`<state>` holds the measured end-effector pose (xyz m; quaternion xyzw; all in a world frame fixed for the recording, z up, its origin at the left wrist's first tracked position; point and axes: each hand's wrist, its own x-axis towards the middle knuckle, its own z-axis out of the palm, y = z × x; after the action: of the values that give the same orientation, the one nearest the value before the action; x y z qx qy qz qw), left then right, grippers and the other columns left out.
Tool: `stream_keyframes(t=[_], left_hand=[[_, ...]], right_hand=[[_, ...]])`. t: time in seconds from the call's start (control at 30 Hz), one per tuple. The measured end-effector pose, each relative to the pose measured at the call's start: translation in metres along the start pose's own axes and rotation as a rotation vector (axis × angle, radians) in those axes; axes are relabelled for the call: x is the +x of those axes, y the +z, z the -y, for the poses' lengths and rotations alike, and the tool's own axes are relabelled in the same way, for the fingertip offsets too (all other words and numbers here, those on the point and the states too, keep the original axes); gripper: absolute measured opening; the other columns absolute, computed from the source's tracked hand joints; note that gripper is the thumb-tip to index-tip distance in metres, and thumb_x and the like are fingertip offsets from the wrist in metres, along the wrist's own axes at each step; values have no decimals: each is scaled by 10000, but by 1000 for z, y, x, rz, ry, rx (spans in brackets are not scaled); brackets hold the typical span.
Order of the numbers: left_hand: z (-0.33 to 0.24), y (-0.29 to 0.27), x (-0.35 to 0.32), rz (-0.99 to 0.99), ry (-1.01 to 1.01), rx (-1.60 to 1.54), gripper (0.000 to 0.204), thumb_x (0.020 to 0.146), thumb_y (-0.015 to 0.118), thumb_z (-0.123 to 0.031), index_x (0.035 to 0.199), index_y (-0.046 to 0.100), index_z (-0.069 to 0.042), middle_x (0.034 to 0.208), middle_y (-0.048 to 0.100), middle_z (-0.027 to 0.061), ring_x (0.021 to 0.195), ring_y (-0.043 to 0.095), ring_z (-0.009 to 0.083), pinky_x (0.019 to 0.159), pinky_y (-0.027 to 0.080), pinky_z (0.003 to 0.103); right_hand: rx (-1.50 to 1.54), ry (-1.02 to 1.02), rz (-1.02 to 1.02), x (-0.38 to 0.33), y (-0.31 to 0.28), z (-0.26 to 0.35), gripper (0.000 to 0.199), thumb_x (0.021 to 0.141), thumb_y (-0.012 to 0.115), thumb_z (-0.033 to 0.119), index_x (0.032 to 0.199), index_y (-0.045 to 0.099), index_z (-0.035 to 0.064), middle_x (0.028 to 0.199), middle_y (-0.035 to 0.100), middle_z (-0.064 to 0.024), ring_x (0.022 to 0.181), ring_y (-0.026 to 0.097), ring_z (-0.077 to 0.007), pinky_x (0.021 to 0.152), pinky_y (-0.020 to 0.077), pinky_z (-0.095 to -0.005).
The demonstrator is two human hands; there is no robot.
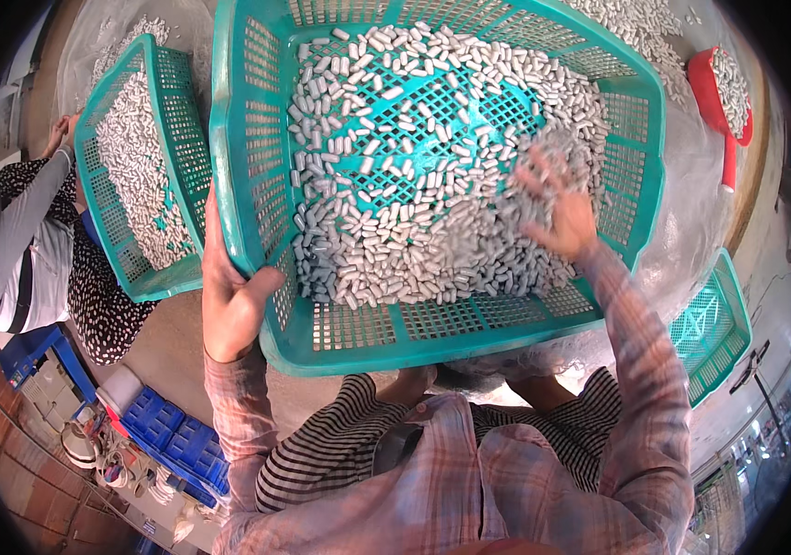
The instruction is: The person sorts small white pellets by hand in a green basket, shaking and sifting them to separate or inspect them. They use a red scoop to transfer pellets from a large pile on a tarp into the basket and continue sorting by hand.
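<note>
A large green plastic basket (469, 347) lies before me, its bottom scattered with small pale cylindrical pieces (386, 245). The pieces form a thick layer at the near and right sides and a thin one mid-basket, where the lattice floor shows. My left hand (233, 296) grips the basket's left rim, thumb over the near corner and fingers along the outer wall. Inside, toward the right, my right hand (557, 208) is spread among the pieces. Its fingers are blurred by motion, and so are the pieces around them.
At left a co-worker (39, 231) holds a second green basket (178, 139) of similar pieces. A red scoop (710, 97) filled with them lies at far right. Another green basket (719, 347) stands at lower right. Clear plastic sheeting (682, 222) spreads beneath. Blue crates (169, 425) sit at lower left.
</note>
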<state>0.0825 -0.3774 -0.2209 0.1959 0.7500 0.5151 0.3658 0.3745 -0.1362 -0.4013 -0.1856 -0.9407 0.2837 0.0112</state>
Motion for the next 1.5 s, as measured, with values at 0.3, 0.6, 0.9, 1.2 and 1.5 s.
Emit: stream_keyframes(t=[0.3, 0.6, 0.9, 1.2, 1.5], left_hand=[[-2, 10, 13, 36, -42, -27, 993, 540, 448, 114, 1489, 174, 14, 1409, 400, 141, 1295, 409, 230, 1078, 323, 332], [9, 3, 12, -8, 1, -30, 977, 528, 439, 134, 1473, 218, 18, 1379, 431, 134, 1278, 425, 232, 1085, 314, 342], [7, 2, 14, 9, -74, -63, 969, 529, 440, 131, 1468, 228, 26, 1377, 437, 138, 1273, 434, 228, 1095, 288, 328], [8, -2, 27, 32, 5, 44, 969, 528, 493, 70, 1467, 260, 22, 1445, 382, 116, 1352, 334, 200, 1129, 217, 316], [9, -9, 34, 163, 223, 51, 1003, 548, 483, 108, 1499, 188, -17, 1522, 278, 118, 1416, 223, 197, 1138, 199, 307]], right_hand=[[1, -230, -168, 141, 40, 159, 568, 920, 491, 481, 1422, 405, 231, 1520, 293, -107, 1431, 143, -374, 1146, 80, -565], [-279, -126, 210, 12, -9, -9, 645, 839, 566, 553, 1429, 372, 378, 1578, 166, 18, 1457, 71, -318, 1147, 23, -581], [160, -274, -207, 126, 52, 146, 646, 857, 563, 544, 1395, 433, 210, 1524, 283, -85, 1425, 186, -351, 1138, 111, -588], [-262, -225, 273, 46, 1, 2, 677, 836, 592, 487, 1448, 315, 402, 1557, 238, 13, 1455, 95, -314, 1139, -1, -603], [-3, -283, 72, 84, 25, 89, 626, 889, 507, 513, 1460, 333, 324, 1562, 214, -37, 1449, 118, -331, 1113, 51, -635]])
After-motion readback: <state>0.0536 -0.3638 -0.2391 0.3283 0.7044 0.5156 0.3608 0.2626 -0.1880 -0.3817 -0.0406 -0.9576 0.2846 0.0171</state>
